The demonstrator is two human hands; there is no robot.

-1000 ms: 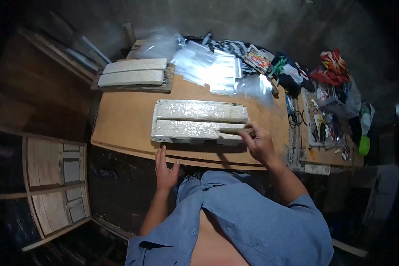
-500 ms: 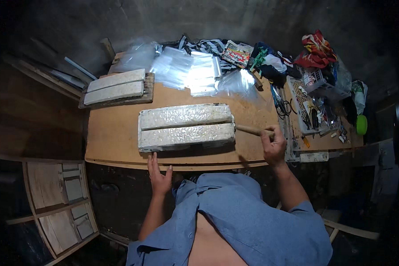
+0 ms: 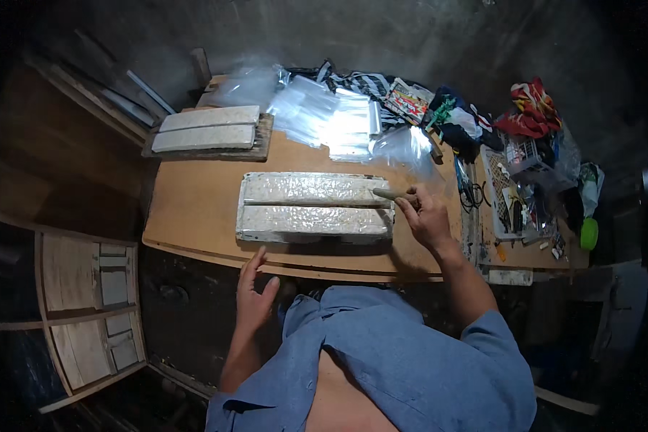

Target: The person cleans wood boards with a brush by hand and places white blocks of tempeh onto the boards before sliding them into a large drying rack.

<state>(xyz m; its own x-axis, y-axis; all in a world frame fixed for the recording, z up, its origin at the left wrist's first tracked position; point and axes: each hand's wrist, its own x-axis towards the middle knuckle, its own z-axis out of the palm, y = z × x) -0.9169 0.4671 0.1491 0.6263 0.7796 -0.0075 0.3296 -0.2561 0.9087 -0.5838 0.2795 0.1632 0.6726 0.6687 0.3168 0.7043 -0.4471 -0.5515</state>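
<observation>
Two long off-white slabs (image 3: pixel 313 189) lie side by side on a pale base, with a narrow dark slot between them. Their surface looks glossy and wrinkled, like clear plastic film. My right hand (image 3: pixel 430 216) is closed round a short wooden stick (image 3: pixel 390 194), whose tapered end is over the far right end of the slabs. Whether the stick touches them I cannot tell. My left hand (image 3: pixel 255 291) is open at the table's front edge, fingers apart, just short of the slabs' near left corner, holding nothing.
A similar white pair (image 3: pixel 207 128) rests on a dark board at the back left. Clear plastic sheets (image 3: pixel 302 108) cover the table's back. Scissors (image 3: pixel 472 196) lie to the right, beside a cluttered plastic tray (image 3: pixel 498 189). A wooden cabinet (image 3: pixel 72 266) stands at the left.
My right hand has moved left, bringing the stick from beside the slabs' right end to over it. My left hand has drawn back slightly from the slabs. The whole view has shifted a little.
</observation>
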